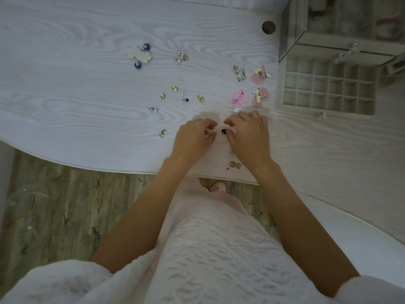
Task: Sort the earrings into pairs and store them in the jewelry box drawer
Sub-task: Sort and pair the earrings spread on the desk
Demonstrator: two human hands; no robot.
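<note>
- Near the table's [87,119] front edge: left hand [192,139] and right hand [249,137] side by side, fingers curled inward, tips close around a small black earring [223,131] on the wood; actual pinch impossible to tell.
- Behind the hands: loose earrings scattered, among them a pink flower pair [238,98], blue-ball ones [138,65], gold studs [200,98].
- At right: jewelry box [341,43] with its gridded drawer [328,88] pulled out, compartments showing.
- Just beside the right wrist: two gold discs [235,165].
</note>
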